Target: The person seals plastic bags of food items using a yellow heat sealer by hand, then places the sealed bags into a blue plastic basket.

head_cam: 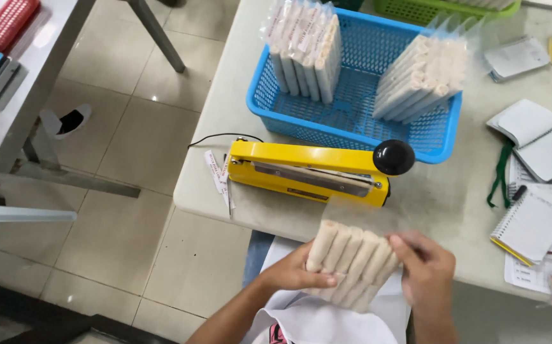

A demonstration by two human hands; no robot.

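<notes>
A row of pale rolled sticks in a clear plastic bag (350, 258) is held just below the table's near edge. My left hand (295, 272) grips its left end with the thumb over the front. Its right end is pinched by my right hand (423, 266). Directly beyond the bag, a yellow heat sealer (308, 171) with a black knob (394, 157) lies on the table with its arm down.
A blue mesh basket (352, 111) behind the sealer holds two stacks of filled bags (306, 48). Spiral notebooks and papers (534, 223) lie at the right. A green basket (429, 9) sits at the back. Tiled floor and another table's legs are to the left.
</notes>
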